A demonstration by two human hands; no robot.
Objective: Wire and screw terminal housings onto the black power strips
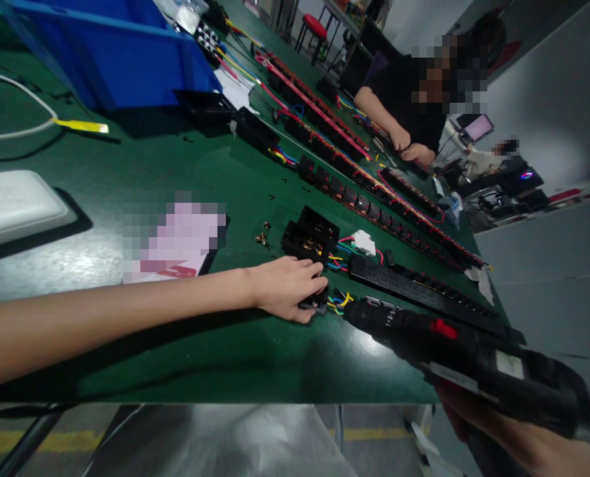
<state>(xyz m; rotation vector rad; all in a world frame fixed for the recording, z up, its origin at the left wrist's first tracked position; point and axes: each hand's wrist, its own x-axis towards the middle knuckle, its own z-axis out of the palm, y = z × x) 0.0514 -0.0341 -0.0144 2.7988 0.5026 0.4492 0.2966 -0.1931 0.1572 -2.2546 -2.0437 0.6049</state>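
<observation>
My left hand [291, 286] reaches across from the left with its fingers curled over a small black plastic housing [317, 302], most of which they hide. Coloured wires [335, 305] come out of that housing on the right. In my right hand [528, 440], at the lower right, is a black cordless drill [467, 348] with a red switch. Its nose points left towards the wires; the bit's tip cannot be made out. Just beyond my left hand lies an open black box [305, 242] with brass-coloured parts inside, wired beside a black power strip [419, 286].
Small screws [262, 237] lie loose on the green table [245, 361]. A pinkish phone-like slab [190, 232], a white case [16, 205] and a blue bin [126, 59] are to the left. More strips [364, 202] stretch diagonally behind. Across the table a person [409, 99] works.
</observation>
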